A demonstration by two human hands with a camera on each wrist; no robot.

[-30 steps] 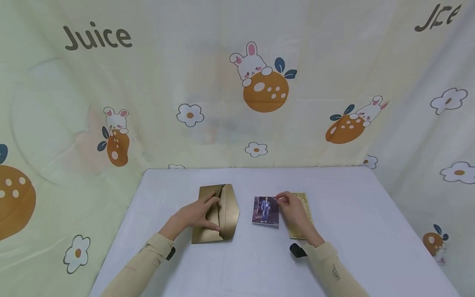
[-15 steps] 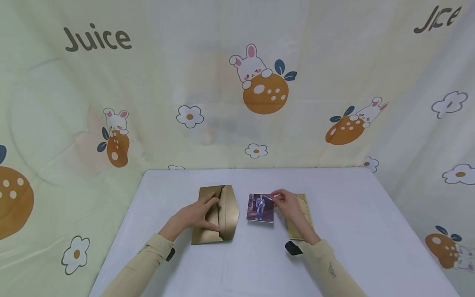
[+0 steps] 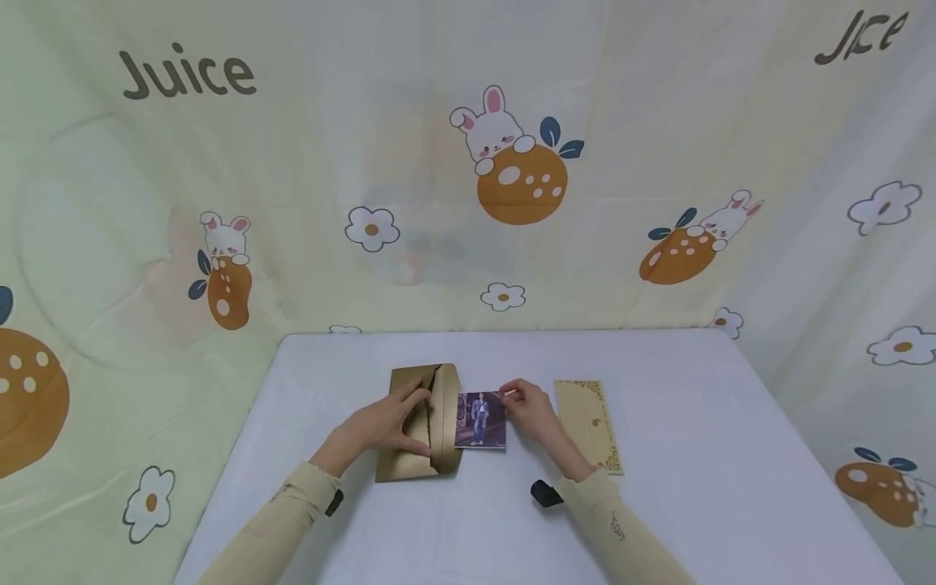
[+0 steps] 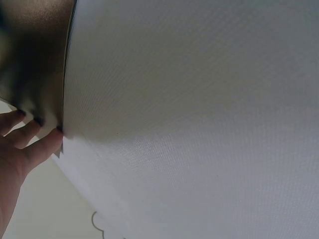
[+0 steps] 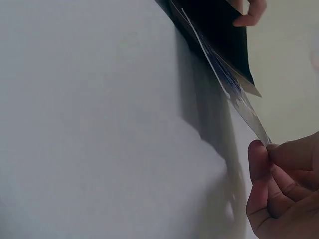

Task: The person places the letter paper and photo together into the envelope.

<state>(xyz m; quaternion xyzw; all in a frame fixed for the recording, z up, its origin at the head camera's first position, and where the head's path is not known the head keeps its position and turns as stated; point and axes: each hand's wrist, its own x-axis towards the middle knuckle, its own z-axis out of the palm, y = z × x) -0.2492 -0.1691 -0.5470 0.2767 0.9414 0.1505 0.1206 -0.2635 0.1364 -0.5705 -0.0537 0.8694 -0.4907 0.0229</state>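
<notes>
A gold envelope [image 3: 398, 467] lies at the left of the table, its flap turned to the right and its mouth gaping. My left hand [image 3: 382, 422] rests across it, thumb and fingers spread at the mouth; in the left wrist view, fingertips [image 4: 50, 142] touch its edge. Between thumb and fingers, my right hand [image 3: 532, 414] pinches the upper right corner of a small photo [image 3: 480, 420] of a standing figure in blue. The photo's left edge overlaps the envelope flap. In the right wrist view, the photo [image 5: 244, 107] is edge-on and tilted, reaching to the dark opening.
A cream card [image 3: 600, 422] with an ornate border lies right of my right hand, partly behind the forearm. A white cloth covers the table [image 3: 702, 455]. Behind it hangs a curtain [image 3: 307, 162] printed with rabbits and oranges.
My right hand has carried the photo leftward from beside the cream card to the envelope flap, uncovering more of the card. My left hand has stayed on the envelope.
</notes>
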